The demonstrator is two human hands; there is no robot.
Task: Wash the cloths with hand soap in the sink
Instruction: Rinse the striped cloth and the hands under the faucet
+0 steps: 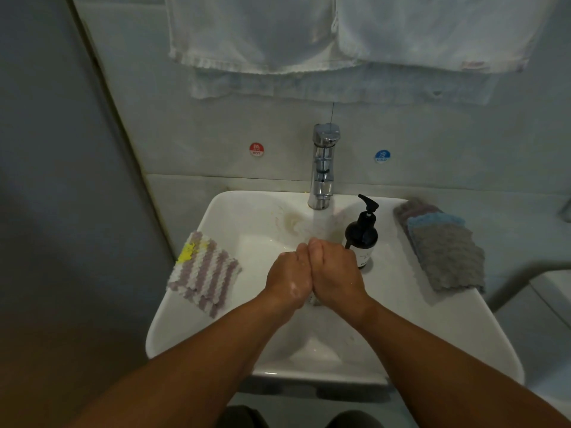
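My left hand [289, 274] and my right hand [335, 273] are pressed together over the white sink [234, 220], under the water running from the chrome tap [323, 168]. Both grip a small cloth [313, 299]; only a pale corner of it shows below the palms. Soap suds sit on my left hand. A black pump bottle of hand soap [362, 234] stands on the sink's right side, just behind my right hand. A purple-and-white striped cloth [204, 273] with a yellow patch lies on the left rim. A stack of grey, blue and purple cloths [445, 245] lies on the right rim.
White towels [340, 35] hang on the wall above the tap. A red HOT sticker [256, 149] and a blue COLD sticker [382, 156] mark the wall tiles. A grey wall closes in the left side. Another white fixture [553, 291] shows at the right edge.
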